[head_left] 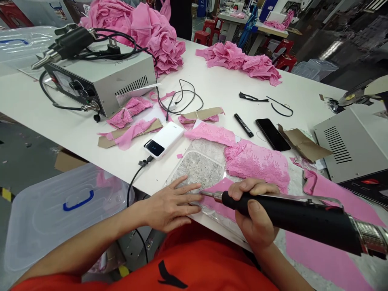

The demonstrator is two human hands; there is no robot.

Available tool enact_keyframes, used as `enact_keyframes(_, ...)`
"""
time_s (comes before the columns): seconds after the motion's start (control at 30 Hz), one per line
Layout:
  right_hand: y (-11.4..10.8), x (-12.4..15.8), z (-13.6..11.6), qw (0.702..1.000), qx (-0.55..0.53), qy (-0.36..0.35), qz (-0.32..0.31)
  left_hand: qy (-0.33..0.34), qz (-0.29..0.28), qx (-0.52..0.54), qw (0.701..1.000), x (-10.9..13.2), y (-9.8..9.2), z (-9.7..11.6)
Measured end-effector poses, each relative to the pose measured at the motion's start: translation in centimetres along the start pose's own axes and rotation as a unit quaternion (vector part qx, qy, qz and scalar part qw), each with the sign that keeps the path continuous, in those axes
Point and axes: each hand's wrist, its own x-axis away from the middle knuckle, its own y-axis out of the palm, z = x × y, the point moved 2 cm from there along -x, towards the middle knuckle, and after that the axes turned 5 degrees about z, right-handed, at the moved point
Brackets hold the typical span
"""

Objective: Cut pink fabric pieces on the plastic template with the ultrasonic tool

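My right hand is wrapped round a thick black handheld ultrasonic tool with a lever along its top and a pointed metal tip. That tip reaches left to the edge of a pink fabric piece, close to my left fingertips. My left hand lies flat with fingers spread, at the near edge of a clear plastic template over a mottled grey-white surface. Pink lace fabric lies just beyond the right hand. Whether the tip touches the fabric cannot be made out.
A grey generator box carries a second tool at left; another box stands right. A white power bank, marker, phone and cables lie on the table. Pink fabric piles sit behind; a lidded plastic bin stands below left.
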Motion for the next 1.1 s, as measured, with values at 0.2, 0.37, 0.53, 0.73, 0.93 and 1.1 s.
enact_keyframes(0.2,-2.3,-1.1,-0.9,0.997,0.015,-0.018,0.075,0.005,0.019,-0.005,1.0,-0.4,-0.6,0.2)
enact_keyframes(0.37,-7.0,-2.6,-2.0,0.978,0.056,-0.073,0.187,0.014,0.038,-0.025,0.999,-2.5,-0.4,-0.7)
enact_keyframes(0.53,-9.6,-2.6,-2.2,0.965,0.066,-0.091,0.237,0.043,-0.016,-0.04,0.998,-5.9,1.1,-2.0)
enact_keyframes(0.73,-9.1,-2.4,-1.8,0.97,0.05,-0.078,0.224,0.045,-0.062,-0.051,0.996,-7.8,2.6,-3.0)
enact_keyframes(0.93,-8.5,-2.6,-1.4,0.975,0.06,-0.069,0.201,0.031,-0.07,-0.054,0.996,-7.6,2.6,-3.1)
enact_keyframes(1.1,-8.4,-2.7,-1.1,0.975,0.068,-0.066,0.201,0.036,-0.066,-0.049,0.996,-7.6,2.6,-3.0)
